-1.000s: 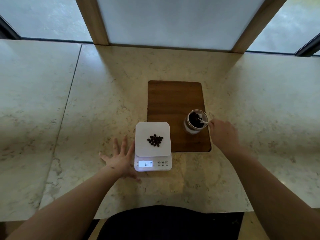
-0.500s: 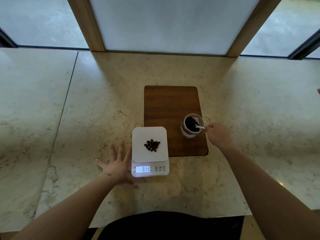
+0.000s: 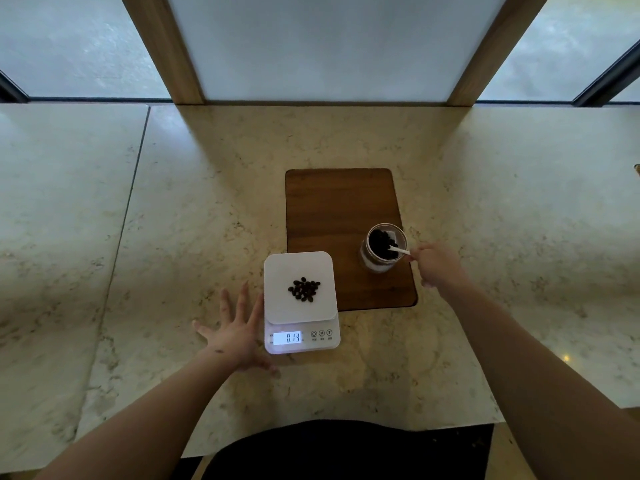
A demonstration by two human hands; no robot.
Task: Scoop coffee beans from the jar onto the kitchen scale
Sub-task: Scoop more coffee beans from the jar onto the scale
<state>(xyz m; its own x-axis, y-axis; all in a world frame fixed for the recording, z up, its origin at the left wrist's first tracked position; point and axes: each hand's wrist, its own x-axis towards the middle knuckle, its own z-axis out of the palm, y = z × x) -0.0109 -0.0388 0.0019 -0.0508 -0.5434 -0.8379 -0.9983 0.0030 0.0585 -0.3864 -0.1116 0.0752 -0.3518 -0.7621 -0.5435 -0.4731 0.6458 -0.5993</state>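
Observation:
A white kitchen scale (image 3: 277,271) sits on the stone counter with a small pile of coffee beans (image 3: 304,289) on its platform and a lit display. A glass jar (image 3: 375,263) of dark beans stands on the near right part of a wooden board (image 3: 332,216). My right hand (image 3: 438,265) grips the handle of a white spoon (image 3: 400,250), whose bowl is down inside the jar among the beans. My left hand (image 3: 235,332) lies flat on the counter, fingers spread, touching the scale's left side.
The pale marble counter (image 3: 173,220) runs wide on both sides, with a seam at the left. Wooden window posts (image 3: 162,46) rise at the back edge. My dark clothing shows at the counter's near edge.
The view has shifted slightly, so everything sits a little lower in frame. The spoon stays in the jar in my right hand; the left hand remains beside the scale.

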